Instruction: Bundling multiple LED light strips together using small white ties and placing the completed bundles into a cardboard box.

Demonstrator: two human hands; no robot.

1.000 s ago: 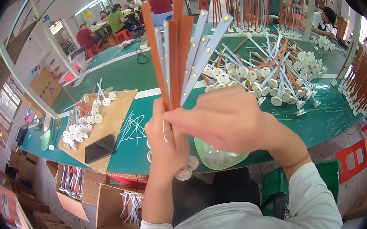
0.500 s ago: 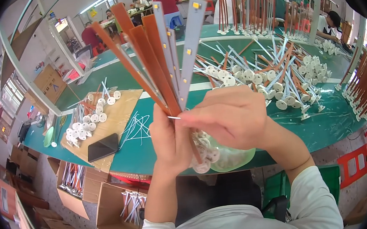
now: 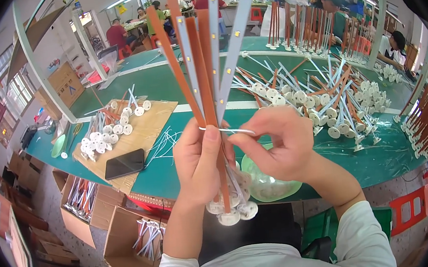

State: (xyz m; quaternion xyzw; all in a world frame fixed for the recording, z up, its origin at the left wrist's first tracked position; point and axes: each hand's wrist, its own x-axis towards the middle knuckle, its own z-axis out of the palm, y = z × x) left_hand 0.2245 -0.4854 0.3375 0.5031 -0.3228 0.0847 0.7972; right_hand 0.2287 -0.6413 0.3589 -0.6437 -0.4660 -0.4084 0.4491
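My left hand (image 3: 196, 161) is closed around a bundle of LED strips (image 3: 207, 57), some grey with yellow LEDs, others showing brown faces. The strips fan out upward, and their round white end caps (image 3: 229, 217) hang below the hand. A thin white tie (image 3: 237, 130) crosses the bundle just above my left thumb. Thumb and index finger of my right hand (image 3: 284, 139) pinch its free end, to the right of the strips. Whether the tie goes all the way round behind is hidden.
Loose white ties (image 3: 166, 144) lie by a black phone (image 3: 124, 163) and cardboard sheet (image 3: 148, 120). A large pile of capped strips (image 3: 319, 100) covers the right of the green table. Behind my right hand sits a green bowl (image 3: 265, 180). Boxes (image 3: 127, 245) stand below; people work farther back.
The bundle has turned more upright, with its caps now lower. My right hand has moved away from the strips to the right, and a longer stretch of the tie shows.
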